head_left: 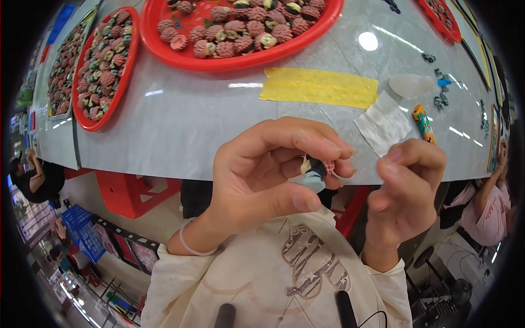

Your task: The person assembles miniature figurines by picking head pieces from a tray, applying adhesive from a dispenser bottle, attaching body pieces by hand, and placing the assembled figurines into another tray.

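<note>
My left hand (249,175) is raised just off the near table edge, its thumb and fingers closed around a small figurine (314,180). The figurine has a pale blue base, a black middle and a knobbly pink part partly covered by my fingertips. To its right, apart from it, my right hand (407,197) is held up with fingers curled in and the fingertips drawn together. Whatever may be between those fingertips is too small or blurred to make out.
Red trays of similar pink figurines stand at the far middle (219,64), left (133,54) and far right (449,36). Yellow tape (320,87), a white tissue (384,123), a translucent bottle (411,85) and an orange-green tube (423,124) lie on the grey table (180,120). A red stool (128,194) stands below.
</note>
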Demonstrator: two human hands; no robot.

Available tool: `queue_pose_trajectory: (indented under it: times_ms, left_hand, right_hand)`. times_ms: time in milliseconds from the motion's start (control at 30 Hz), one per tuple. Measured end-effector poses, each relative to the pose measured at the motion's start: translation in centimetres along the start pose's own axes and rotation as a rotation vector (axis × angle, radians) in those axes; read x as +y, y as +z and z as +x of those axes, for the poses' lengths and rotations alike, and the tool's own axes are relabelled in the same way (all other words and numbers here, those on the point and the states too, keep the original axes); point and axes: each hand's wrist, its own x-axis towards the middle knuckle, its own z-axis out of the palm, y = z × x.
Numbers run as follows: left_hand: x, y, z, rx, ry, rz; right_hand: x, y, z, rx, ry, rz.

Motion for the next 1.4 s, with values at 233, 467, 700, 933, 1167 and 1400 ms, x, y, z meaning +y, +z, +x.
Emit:
queue_pose_trajectory:
  times_ms: [233, 467, 700, 933, 1167, 1400]
  left_hand:
    - [2.4, -0.6, -0.8, 0.119, 0.041, 0.138]
    - [12.2, -7.9, 0.9, 0.426, 0.575, 1.244]
    - [18.0, -13.6, 0.6, 0.610, 0.397, 2.063]
    - [15.3, -14.5, 1.0, 0.690, 0.358, 2.168]
    - [15.5, -13.7, -0.3, 0.716, 0.309, 2.140]
    - [15.6, -13.2, -0.7, 0.692, 0.271, 2.101]
  right_hand:
    - [1.0, 0.0, 0.3, 0.049, -0.056, 0.023]
    - [0.5, 0.4, 1.0, 0.063, 0.003, 0.009]
    - [-0.4, 2.4, 4.6, -0.040, -0.010, -0.026]
    - [-1.9, 7.4, 11.9, -0.417, -0.255, -0.156]
    - [-1.9, 11.7, 14.9, -0.604, -0.403, -0.214]
    - [-2.0, 12.6, 15.2, -0.593, -0.350, -0.333]
